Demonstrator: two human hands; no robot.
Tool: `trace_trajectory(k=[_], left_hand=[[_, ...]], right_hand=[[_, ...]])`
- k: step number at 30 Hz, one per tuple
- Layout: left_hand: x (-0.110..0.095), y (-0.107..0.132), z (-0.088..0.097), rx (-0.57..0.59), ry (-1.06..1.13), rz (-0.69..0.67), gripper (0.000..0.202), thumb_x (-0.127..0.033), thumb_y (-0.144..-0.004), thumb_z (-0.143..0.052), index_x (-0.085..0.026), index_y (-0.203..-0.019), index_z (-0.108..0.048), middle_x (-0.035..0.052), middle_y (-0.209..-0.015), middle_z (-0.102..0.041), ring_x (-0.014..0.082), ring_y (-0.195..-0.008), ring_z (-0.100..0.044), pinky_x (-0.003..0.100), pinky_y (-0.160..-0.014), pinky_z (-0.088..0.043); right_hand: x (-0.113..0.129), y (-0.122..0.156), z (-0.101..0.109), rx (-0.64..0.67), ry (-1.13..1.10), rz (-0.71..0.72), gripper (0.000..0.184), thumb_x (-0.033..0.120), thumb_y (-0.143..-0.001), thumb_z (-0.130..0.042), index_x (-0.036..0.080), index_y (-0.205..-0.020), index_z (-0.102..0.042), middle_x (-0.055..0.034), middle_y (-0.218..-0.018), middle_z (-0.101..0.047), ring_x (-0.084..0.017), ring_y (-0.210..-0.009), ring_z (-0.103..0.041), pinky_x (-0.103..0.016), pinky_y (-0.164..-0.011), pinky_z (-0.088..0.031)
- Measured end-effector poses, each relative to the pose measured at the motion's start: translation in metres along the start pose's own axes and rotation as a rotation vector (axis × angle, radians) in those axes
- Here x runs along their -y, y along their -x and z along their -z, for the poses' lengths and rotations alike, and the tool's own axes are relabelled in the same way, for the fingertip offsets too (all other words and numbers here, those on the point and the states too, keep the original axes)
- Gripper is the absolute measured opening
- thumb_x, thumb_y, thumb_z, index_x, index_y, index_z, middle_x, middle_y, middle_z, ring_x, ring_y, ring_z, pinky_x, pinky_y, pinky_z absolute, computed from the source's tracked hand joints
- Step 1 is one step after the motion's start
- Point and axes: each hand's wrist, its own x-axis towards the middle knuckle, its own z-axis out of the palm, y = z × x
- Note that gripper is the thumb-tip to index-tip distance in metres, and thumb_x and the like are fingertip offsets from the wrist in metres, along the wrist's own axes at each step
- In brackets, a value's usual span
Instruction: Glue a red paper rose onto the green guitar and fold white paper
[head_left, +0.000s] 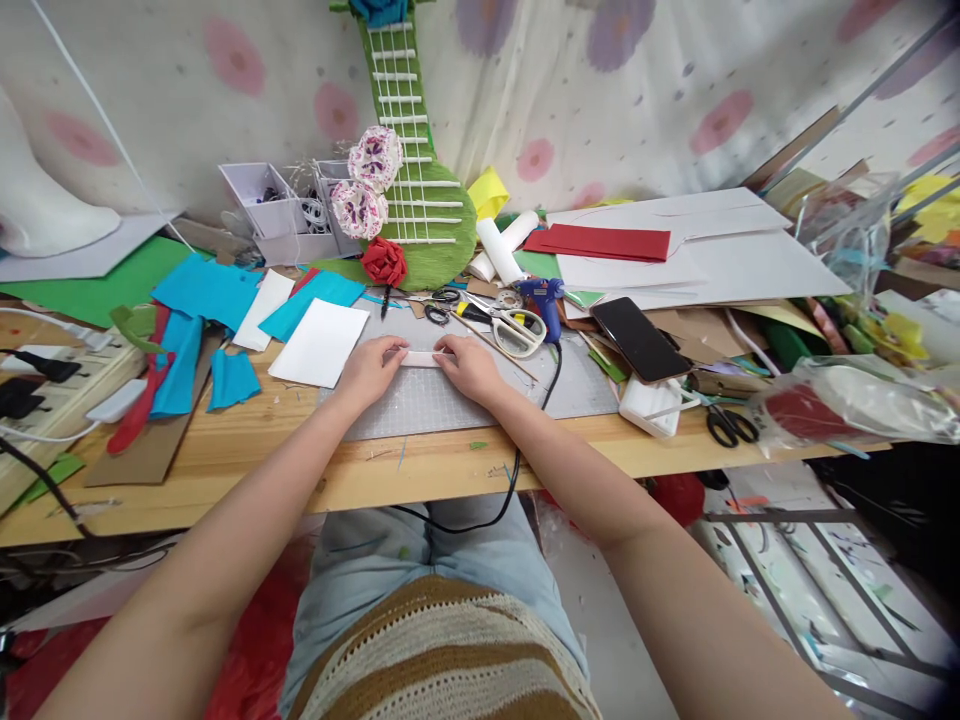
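Observation:
Between my hands a narrow white paper strip (421, 359) lies level, just over the grey cutting mat (472, 405). Its left end is pinched by my left hand (373, 371), its right end by my right hand (468, 367); both sets of fingers are closed. White paper sheets (321, 342) lie to the left of my left hand. Beyond my right hand are white-handled scissors (519, 333) and a blue glue gun (550, 305), whose black cord runs down over the table edge.
A green paper guitar (435, 235) with paper flowers leans at the back. Blue crepe paper (206, 290) and a power strip (64, 410) are at the left. A black phone (640, 340), black scissors (731, 426) and paper scraps crowd the right. White boards (757, 265) lie behind them.

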Motion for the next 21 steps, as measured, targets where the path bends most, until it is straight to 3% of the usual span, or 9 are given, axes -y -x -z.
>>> trace_trajectory(k=[8, 21], left_hand=[[-0.006, -0.006, -0.012, -0.109, -0.271, -0.061, 0.027, -0.029, -0.085, -0.048, -0.016, -0.104, -0.063, 0.0096, -0.104, -0.067, 0.0259, -0.099, -0.057, 0.038, -0.09, -0.041], [0.002, -0.005, -0.016, -0.21, -0.383, -0.03, 0.016, -0.032, -0.084, -0.05, -0.021, -0.081, -0.06, 0.0095, -0.086, -0.068, 0.0298, -0.09, -0.056, 0.043, -0.076, -0.043]], right_hand=[[0.006, -0.002, -0.008, -0.011, 0.229, -0.011, 0.029, 0.026, -0.092, -0.041, 0.013, -0.116, -0.051, -0.0122, -0.109, -0.064, -0.024, -0.101, -0.055, -0.035, -0.089, -0.038], [0.008, -0.002, -0.01, -0.008, 0.314, 0.011, 0.021, 0.022, -0.091, -0.04, 0.012, -0.101, -0.056, -0.0168, -0.098, -0.065, -0.028, -0.091, -0.055, -0.04, -0.084, -0.039]])
